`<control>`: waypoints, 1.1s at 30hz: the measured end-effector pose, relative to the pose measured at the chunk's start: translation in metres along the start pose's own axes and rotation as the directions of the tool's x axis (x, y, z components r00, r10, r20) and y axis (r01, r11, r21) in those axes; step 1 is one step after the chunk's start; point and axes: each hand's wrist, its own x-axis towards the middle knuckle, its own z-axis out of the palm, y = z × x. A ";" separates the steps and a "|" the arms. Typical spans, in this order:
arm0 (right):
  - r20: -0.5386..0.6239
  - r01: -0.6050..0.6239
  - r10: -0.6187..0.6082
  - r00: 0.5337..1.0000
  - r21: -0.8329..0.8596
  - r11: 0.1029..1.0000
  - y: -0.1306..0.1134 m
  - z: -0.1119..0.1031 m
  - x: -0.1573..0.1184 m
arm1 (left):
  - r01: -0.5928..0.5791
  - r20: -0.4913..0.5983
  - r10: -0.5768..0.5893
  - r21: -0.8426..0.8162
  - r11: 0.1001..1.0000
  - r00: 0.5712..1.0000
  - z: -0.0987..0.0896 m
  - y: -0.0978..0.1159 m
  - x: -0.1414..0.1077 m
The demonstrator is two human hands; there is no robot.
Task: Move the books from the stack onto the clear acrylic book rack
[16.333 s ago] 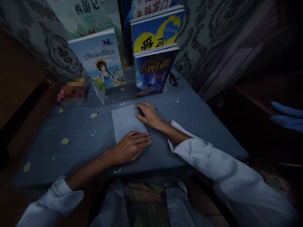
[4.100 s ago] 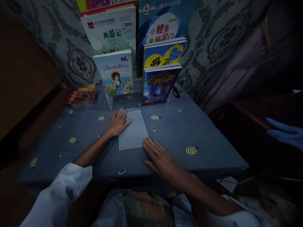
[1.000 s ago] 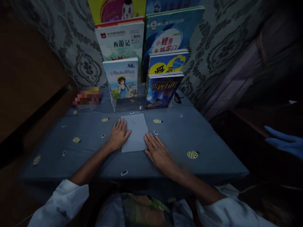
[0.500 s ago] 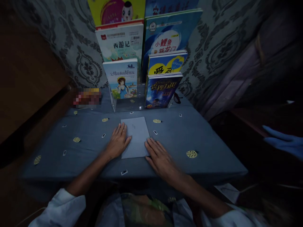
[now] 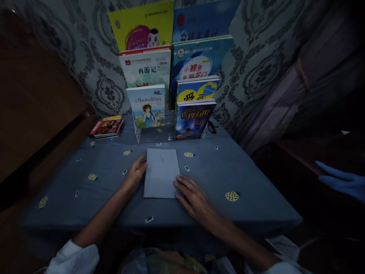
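Pale rect. paper (image 5: 161, 177) (booklet or sheet, can't tell), smooth, flat, w/ small faint mark nr top, lies on soft blue-gray tablecloth (image 5: 208, 179) w/ pineapple prints, btwn L hand (image 5: 134, 177) & R hand (image 5: 196, 199). L hand: fingers close tog., tips at paper's L edge; can't tell if pinching. R hand: fingers slightly spread, tips at R edge. Behind: 1 clear plastic stand (image 5: 151, 135), glossy, w/ upright bks, 7 front covers visible. Also 1 small bk stack (image 5: 107, 127) back L, exact no. unclear; 1 pr dark glasses (image 5: 211, 127) just R of stand.
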 end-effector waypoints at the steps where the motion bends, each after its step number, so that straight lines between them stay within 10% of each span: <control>1: -0.002 -0.001 0.001 1.000 0.002 1.000 0.000 0.000 0.001 | 0.031 0.029 -0.029 -0.075 0.997 0.999 0.003 0.001 -0.003; 10: -0.010 -0.193 0.198 0.980 0.200 0.961 0.022 0.006 0.009 | 0.218 0.177 -0.159 -0.396 0.892 0.971 0.011 0.014 -0.025; 14: 0.050 -0.373 0.401 0.915 0.487 0.790 0.033 0.006 0.034 | 0.227 0.236 -0.126 -0.467 0.855 0.963 0.010 0.029 -0.022; 18: 0.061 -0.299 0.364 0.930 0.700 0.648 0.033 -0.007 0.063 | 0.206 0.253 -0.086 -0.499 0.842 0.964 0.008 0.045 -0.016; 26: -0.265 -0.022 0.220 0.939 0.592 0.806 0.011 -0.050 0.099 | -0.021 0.120 0.082 -0.440 0.898 0.989 -0.007 0.071 0.004; 33: -0.322 0.068 0.082 0.943 0.428 0.901 0.010 -0.025 0.086 | -0.008 -0.113 -0.025 -0.278 0.961 0.993 0.000 0.047 0.005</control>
